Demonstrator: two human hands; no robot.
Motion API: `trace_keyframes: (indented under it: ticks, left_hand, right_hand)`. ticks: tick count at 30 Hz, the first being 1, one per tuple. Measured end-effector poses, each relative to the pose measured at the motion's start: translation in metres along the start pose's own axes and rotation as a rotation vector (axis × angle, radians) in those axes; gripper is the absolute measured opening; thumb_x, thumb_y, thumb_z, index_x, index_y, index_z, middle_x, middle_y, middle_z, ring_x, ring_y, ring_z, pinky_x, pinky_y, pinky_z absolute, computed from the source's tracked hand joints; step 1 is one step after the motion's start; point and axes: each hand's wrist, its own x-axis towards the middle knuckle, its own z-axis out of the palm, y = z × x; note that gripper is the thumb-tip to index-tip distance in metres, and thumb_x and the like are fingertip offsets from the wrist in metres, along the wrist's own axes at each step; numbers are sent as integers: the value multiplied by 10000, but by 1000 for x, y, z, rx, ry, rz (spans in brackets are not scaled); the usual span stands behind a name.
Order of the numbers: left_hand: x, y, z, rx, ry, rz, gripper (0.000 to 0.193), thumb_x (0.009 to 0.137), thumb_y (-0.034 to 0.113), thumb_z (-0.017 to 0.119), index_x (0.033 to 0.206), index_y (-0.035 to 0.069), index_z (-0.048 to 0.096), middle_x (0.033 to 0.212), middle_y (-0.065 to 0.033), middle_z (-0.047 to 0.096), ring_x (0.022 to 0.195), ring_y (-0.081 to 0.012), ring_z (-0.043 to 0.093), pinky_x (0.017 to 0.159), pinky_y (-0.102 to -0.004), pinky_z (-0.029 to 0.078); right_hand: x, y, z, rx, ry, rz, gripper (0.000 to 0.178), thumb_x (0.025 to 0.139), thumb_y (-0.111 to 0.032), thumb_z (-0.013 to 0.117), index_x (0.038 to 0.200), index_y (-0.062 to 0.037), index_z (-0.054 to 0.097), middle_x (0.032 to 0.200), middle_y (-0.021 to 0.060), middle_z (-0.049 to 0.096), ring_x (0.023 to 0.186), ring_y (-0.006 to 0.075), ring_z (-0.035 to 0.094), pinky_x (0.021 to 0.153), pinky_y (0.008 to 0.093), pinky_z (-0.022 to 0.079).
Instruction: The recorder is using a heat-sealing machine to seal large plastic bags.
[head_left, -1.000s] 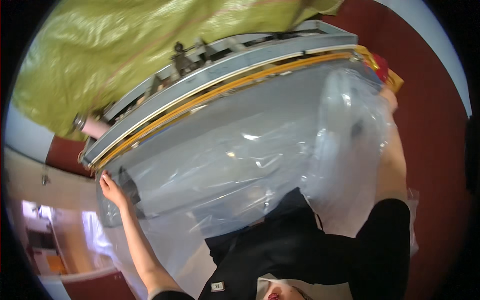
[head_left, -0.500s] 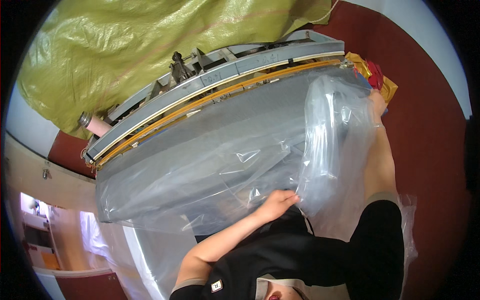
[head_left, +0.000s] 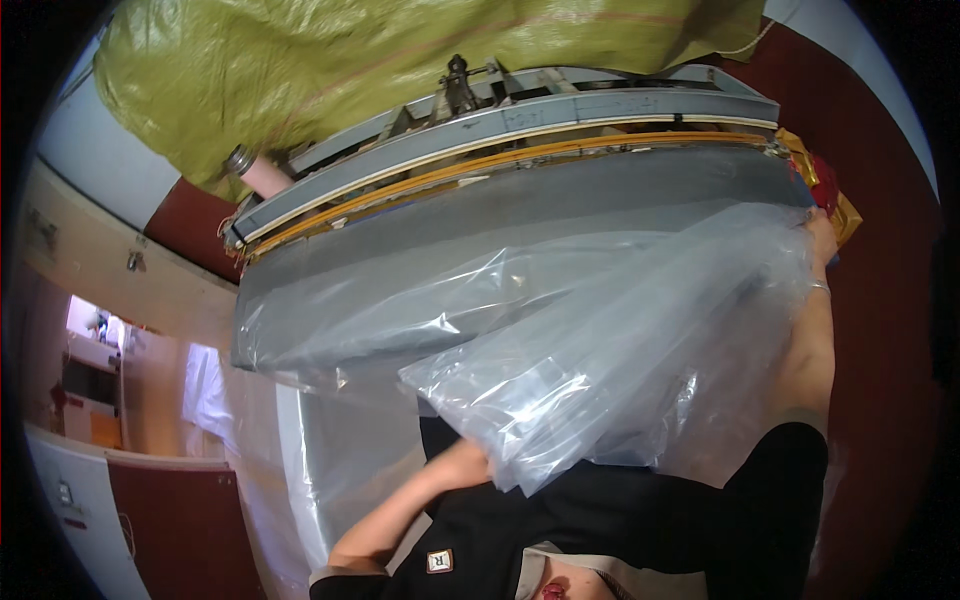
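Observation:
A large sheet of clear plastic film (head_left: 560, 330) drapes over the front of a grey-topped bench (head_left: 420, 205). Close to my body, my left hand (head_left: 463, 466) is closed on a bunched edge of the film, its fingers partly behind the folds. My right arm reaches out to the bench's right end. There my right hand (head_left: 822, 238) is closed at the film's far corner, beside a gold and red wrapper (head_left: 825, 185). Between both hands the film is gathered into long diagonal folds, with a loose pointed flap at its left.
A grey metal frame (head_left: 540, 112) with an orange strip (head_left: 500, 165) runs along the bench's back. A pink thermos bottle (head_left: 262, 178) leans at its left end. Yellow-green woven sheeting (head_left: 350, 70) hangs behind. More film (head_left: 345, 440) trails down in front, at lower left.
My left hand has drawn the film's edge left and toward my body, spreading the upright bundle into diagonal folds. My right hand stays at the bench's right end. The view has shifted left.

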Motion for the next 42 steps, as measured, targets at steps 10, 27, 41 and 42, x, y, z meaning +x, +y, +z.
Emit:
trace_keyframes:
  ticks: [10,27,41,42]
  left_hand:
    - [-67,39,-114,-1245,1140,342,138,886,205,393,929,112,485,751,-22,553,659,-105,552,426,-210,426]
    - [-27,39,-150,1265,533,12,521,635,72,624,1136,97,482,1108,-117,526,1074,-279,478,860,-394,402]
    - [-78,99,-286,1679,1452,100,221,686,-35,536,874,75,573,858,-101,571,826,-259,534,699,-348,450]
    - [-60,93,-266,1585,1353,297,286,642,-56,530,891,79,573,901,-87,577,864,-256,538,741,-361,444]
  right_hand:
    - [13,15,17,77,-25,-38,379,887,-352,335,967,-35,526,901,227,581,870,401,543,715,475,422]
    - [18,17,21,85,-107,-50,453,904,-422,276,1012,-48,508,955,222,563,927,405,510,744,457,403]
    - [19,19,24,112,-69,-134,444,913,-412,251,1024,-68,509,1003,206,552,923,401,510,729,449,407]
    - [18,17,22,117,-85,-143,444,913,-412,251,1024,-68,509,1003,206,552,923,401,510,729,449,407]
